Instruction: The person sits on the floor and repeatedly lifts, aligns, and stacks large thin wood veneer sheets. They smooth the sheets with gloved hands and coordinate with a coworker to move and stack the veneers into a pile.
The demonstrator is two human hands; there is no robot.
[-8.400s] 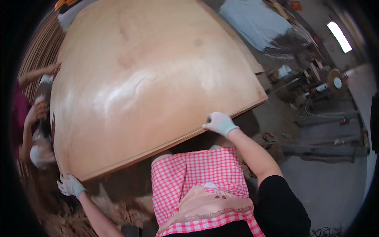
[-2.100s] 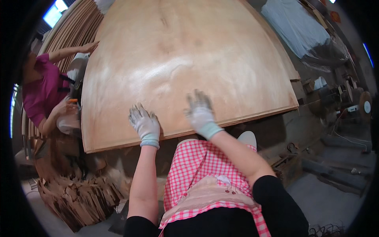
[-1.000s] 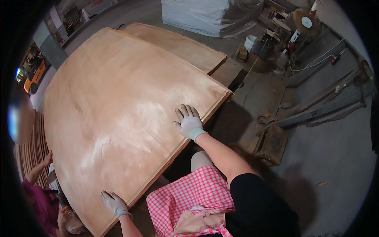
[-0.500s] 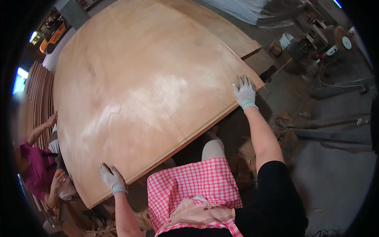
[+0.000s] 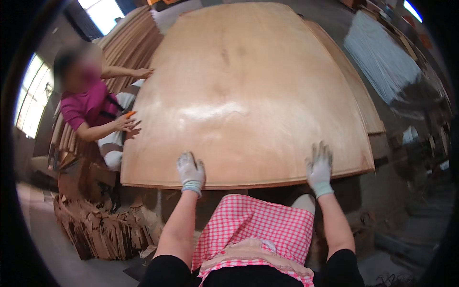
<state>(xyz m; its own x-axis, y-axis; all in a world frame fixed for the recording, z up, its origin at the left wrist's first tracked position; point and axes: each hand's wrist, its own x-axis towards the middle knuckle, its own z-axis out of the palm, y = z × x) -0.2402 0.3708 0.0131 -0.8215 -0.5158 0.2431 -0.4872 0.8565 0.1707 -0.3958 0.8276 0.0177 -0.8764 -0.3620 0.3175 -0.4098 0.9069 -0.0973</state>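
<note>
Along the front edge of the wooden sheet [image 5: 248, 138], the left hand [image 5: 190, 171] and right hand [image 5: 319, 170] are resting flat, unclenched, spaced apart seemingly to steady it.

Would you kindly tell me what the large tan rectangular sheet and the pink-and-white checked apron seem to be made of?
The large tan rectangular sheet looks like wood, perhaps veneer or plywood, with a smooth sheen: brownish blotches and bright reflections show. The pink-and-white checked apron seems matte cloth, draping in soft folds; fibre unclear.
</note>
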